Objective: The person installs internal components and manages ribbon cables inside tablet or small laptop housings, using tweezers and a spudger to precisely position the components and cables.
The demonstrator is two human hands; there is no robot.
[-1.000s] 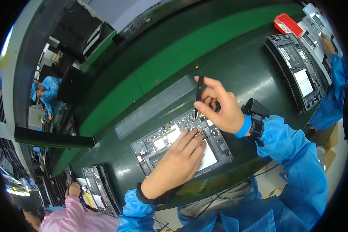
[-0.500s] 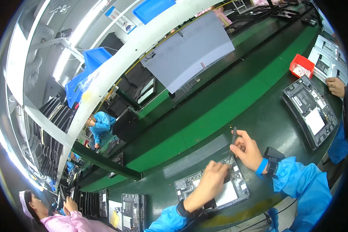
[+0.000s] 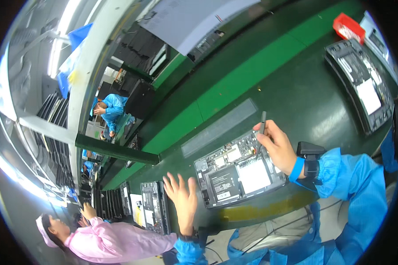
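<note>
In front of me on the green bench lies an opened laptop base (image 3: 221,183) with its circuit board, dark battery and a white panel exposed. My right hand (image 3: 277,149) is closed round a slim dark grey hand tool (image 3: 263,120), held upright over the base's far right corner. The tool's lower end is hidden by my fingers. Raised with fingers spread, my left hand (image 3: 183,201) holds nothing. It is just left of the laptop base, beside another opened laptop base (image 3: 152,207).
A clear strip (image 3: 219,127) lies flat behind the laptop base. At right are a thick opened laptop base (image 3: 362,86) and a red bin (image 3: 348,28) of small white pieces. A person in pink (image 3: 115,240) works at left. A post (image 3: 117,150) joins the bench.
My left hand has left the laptop base, moving left and opening. My right hand still grips the tool above the base. The view has shifted, and the battery is now uncovered.
</note>
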